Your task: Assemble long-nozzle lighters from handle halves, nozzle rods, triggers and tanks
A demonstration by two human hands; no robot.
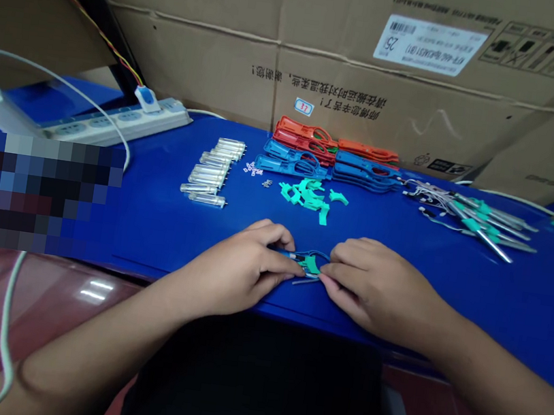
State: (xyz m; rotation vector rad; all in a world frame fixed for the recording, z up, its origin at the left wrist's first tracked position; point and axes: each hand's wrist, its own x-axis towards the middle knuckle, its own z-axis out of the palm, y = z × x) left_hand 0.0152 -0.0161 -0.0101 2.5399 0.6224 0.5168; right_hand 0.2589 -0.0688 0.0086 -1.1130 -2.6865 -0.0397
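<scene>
My left hand [248, 265] and my right hand [374, 286] meet over the front part of the blue table, both with bent, closed fingers. Between them lies a blue plastic shell with a loop [320, 255], mostly covered by the fingers. Thumb and fingers of the left hand grip its left side. A small green plastic piece [310, 264] sits at the loop, and the fingertips of my right hand pinch at its right end. Just below shows a thin grey rod [304, 281]. Exactly what the right fingertips hold is partly hidden.
Behind the hands lie loose green pieces [309, 195], clear tubes [210, 170], tiny white parts [252, 170], and stacked blue shells [293, 163] and red shells [304, 132]. Wired metal rods [491, 243] lie right. A power strip [128, 123] stands left; a cardboard box [226, 56] backs the table.
</scene>
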